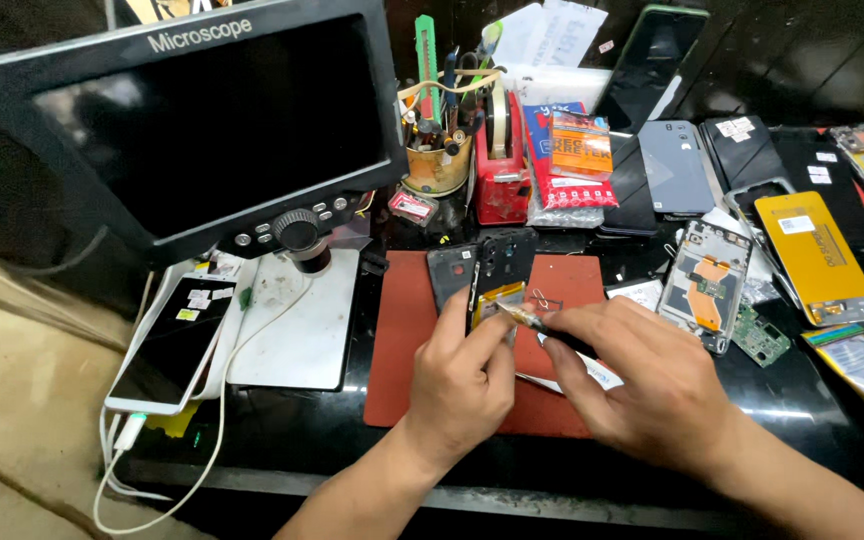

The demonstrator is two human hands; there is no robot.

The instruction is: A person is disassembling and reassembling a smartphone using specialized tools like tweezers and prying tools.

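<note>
My left hand point(462, 385) pinches the opened phone point(482, 285) upright over the red mat point(407, 340). My right hand point(652, 385) grips a screwdriver point(542, 324) — its tip just beside my left fingertips, at the phone's lower edge.

Opened phone point(480, 275) on mat point(407, 340), microscope point(202, 120) left, tool cup point(437, 160) behind.

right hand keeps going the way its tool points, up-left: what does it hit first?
Most likely the opened phone, which the left hand props up: the screwdriver tip in the right hand sits at its exposed inside already. Depth is unclear, so contact can't be confirmed.
</note>
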